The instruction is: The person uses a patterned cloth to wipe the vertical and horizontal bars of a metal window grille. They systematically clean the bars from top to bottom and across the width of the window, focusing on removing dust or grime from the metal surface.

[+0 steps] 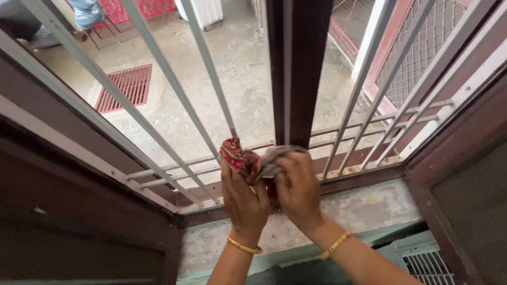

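Both my hands hold one crumpled cloth (244,158), red patterned on the left and grey on the right. My left hand (243,200) grips the red end; my right hand (298,187) grips the grey end. They press the cloth against the base of a dark brown window post (298,68), just above the grille's lower rail (174,171). A gold bangle is on each wrist.
Pale metal grille bars (208,63) slant up on both sides of the post. A stained concrete sill (369,206) lies below. Outside the window are a wet floor, a red drain grate (124,87) and a mesh door (422,47). A white vent (428,264) sits at lower right.
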